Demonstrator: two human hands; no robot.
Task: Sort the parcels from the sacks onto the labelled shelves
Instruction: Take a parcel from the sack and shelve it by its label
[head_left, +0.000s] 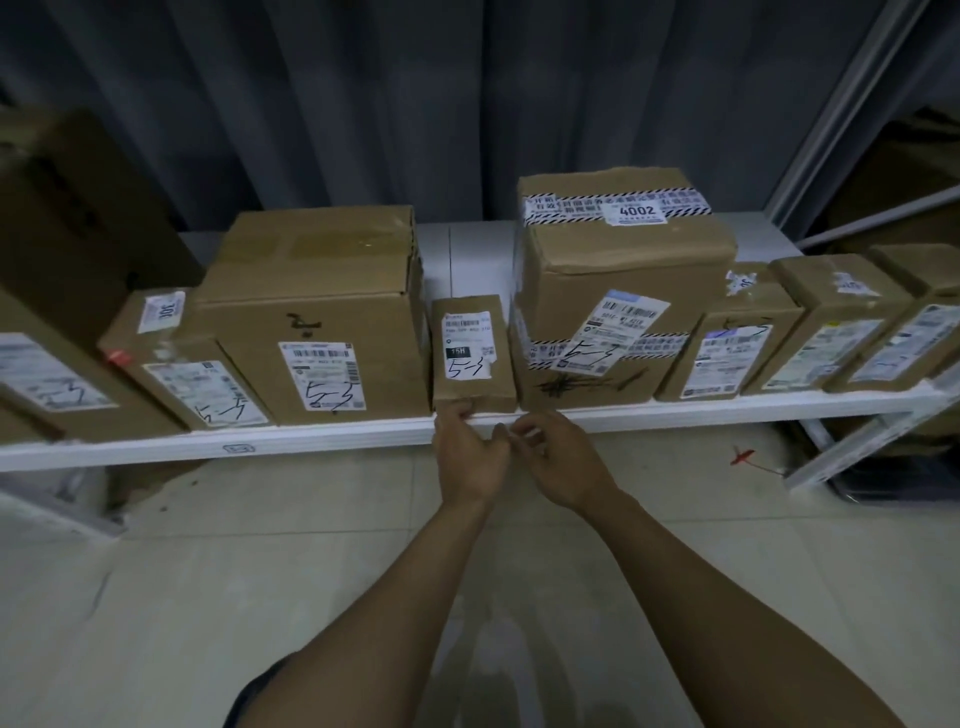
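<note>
Forward, left hand (470, 452) against small parcel (472, 353).

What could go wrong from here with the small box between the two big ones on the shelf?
The small brown cardboard box stands at the front edge of the white shelf, the left hand at its lower corner; a tug could drop it. Pushed deeper between the wide cardboard box and the tall taped cardboard box, its label might get hidden.
</note>
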